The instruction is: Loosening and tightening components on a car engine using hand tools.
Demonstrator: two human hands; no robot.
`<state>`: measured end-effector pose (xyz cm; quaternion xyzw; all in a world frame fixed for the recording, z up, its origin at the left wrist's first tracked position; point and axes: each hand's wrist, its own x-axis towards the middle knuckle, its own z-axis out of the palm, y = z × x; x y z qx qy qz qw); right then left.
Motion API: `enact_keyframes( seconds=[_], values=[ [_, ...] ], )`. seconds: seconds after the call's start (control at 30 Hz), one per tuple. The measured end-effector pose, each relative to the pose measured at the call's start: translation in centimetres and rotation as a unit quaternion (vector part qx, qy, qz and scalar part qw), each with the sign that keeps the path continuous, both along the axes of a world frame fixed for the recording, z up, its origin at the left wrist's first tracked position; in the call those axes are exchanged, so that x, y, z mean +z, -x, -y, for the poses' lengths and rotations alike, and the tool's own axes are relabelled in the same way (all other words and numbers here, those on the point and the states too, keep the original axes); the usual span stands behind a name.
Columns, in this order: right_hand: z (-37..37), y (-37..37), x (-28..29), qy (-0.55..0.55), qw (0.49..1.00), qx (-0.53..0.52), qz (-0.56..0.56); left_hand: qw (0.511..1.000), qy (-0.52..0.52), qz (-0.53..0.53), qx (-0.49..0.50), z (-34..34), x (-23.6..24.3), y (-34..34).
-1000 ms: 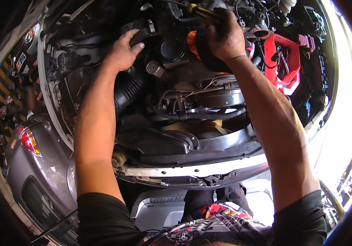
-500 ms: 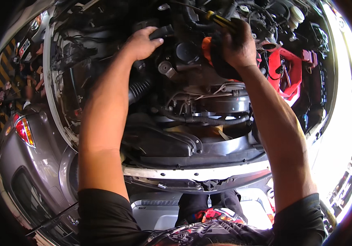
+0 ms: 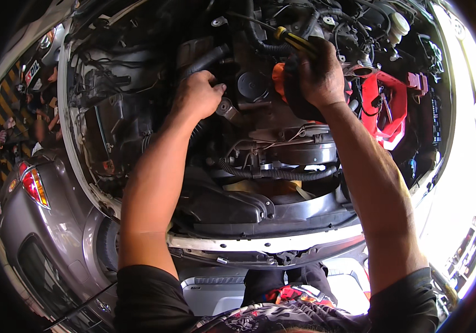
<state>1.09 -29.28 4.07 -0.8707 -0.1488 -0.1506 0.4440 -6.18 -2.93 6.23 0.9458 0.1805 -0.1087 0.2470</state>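
Note:
My left hand (image 3: 198, 95) is closed over the engine, its thumb pointing right. What its fingers hold, if anything, is hidden. A black rubber hose (image 3: 207, 60) runs just beyond the knuckles. A round black cap (image 3: 252, 86) sits on the engine to the right of that hand. My right hand (image 3: 322, 75) grips a screwdriver (image 3: 296, 40) by its yellow-and-black handle, the thin shaft pointing away to the upper left. Beneath this hand is a black and orange thing (image 3: 279, 82), mostly covered, whose kind I cannot make out.
A red tray (image 3: 397, 114) with tools lies at the engine bay's right. A corrugated tube (image 3: 282, 175) crosses in front of the engine, behind the white front crossbar (image 3: 315, 237). At far right is a white fluid reservoir (image 3: 398, 26). A grey car (image 3: 55, 222) stands at left.
My left hand has come nearer to me and slightly right, away from the hose's far end, exposing more of the hose. My right hand with the screwdriver has barely moved.

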Motion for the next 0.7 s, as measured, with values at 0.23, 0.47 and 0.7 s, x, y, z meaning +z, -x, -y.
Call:
enact_keyframes(
  seconds=[0.23,0.47,0.7],
  values=[
    [-0.1,0.2,-0.1,-0.008,1.000,-0.010,-0.007,0.989,-0.064,-0.137,-0.007,0.8,-2.1,-4.1],
    [-0.2,-0.1,-0.4,0.003,1.000,-0.009,0.011,0.971,-0.119,-0.199,-0.054,0.6,-4.4,-6.0],
    [-0.1,-0.2,-0.7,-0.014,1.000,-0.007,0.004,0.969,-0.114,-0.219,-0.017,1.6,-3.0,-6.2]
  ],
)
